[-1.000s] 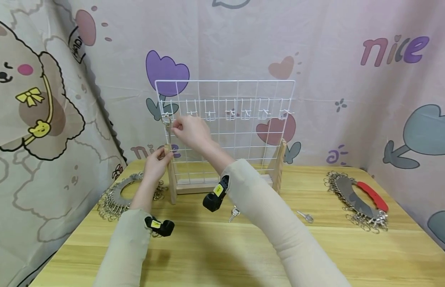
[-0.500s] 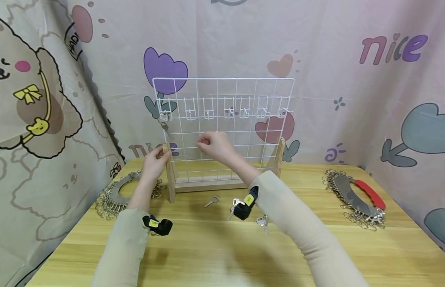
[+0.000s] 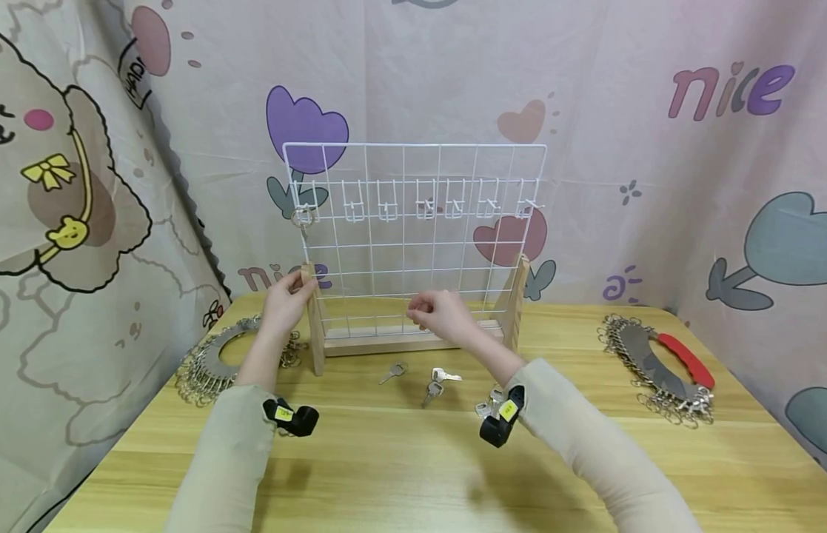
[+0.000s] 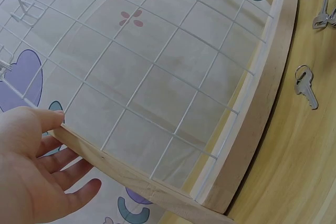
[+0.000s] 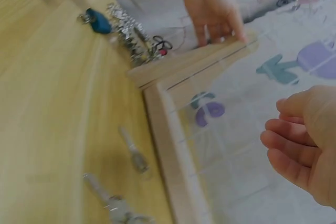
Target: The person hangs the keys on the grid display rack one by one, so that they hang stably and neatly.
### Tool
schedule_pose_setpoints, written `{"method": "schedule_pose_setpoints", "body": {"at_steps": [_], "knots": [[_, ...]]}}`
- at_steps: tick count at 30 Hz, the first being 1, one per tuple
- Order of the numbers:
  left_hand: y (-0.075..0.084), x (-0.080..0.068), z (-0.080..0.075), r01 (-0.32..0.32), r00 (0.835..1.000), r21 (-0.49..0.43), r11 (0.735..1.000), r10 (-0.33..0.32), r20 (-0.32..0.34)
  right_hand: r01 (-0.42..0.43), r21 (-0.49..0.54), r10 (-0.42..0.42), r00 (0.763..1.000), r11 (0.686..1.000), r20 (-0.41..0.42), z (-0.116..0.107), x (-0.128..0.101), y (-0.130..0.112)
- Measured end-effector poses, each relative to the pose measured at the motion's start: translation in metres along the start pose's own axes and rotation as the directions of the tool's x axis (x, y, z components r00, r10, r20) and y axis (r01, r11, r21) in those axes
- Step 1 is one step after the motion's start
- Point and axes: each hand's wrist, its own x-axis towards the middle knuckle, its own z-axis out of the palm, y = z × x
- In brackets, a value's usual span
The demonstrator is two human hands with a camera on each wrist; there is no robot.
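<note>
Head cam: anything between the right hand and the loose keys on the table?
No. In the head view the right hand hangs above the keys; only bare tabletop and the rack's wooden base behind.

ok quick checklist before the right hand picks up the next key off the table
1. Left hand steadying the rack post: ok.
2. Right hand holding nothing: ok.
3. Loose keys on the table in front of the rack: ok.
4. Key hanging on the leftmost hook: ok.
5. Next hook bare: ok.
6. Rack standing upright: ok.
</note>
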Motion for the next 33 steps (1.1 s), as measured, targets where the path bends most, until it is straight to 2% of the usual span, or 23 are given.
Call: {"method": "schedule_pose_setpoints", "body": {"at_steps": [8,19,27,33], "knots": [[0.0,-0.001,0.0,0.016,1.0,0.008,1.0,-0.016,0.006,-0.054,0.036,0.053,0.998,0.998,0.024,0.031,-0.015,0.029],[0.004,-0.002,0.0,0.024,1.0,0.002,1.0,-0.024,0.0,-0.159,0.102,0.151,0.985,0.982,0.087,0.062,-0.017,0.057],[0.005,-0.003,0.0,0.038,0.999,0.013,0.999,-0.038,0.005,-0.164,0.142,0.144,0.98,0.976,0.139,0.077,-0.015,0.068],[0.005,-0.003,0.001,0.037,0.999,0.005,0.999,-0.037,-0.005,-0.173,0.087,0.159,0.975,0.981,0.153,0.082,-0.013,0.071]]}}
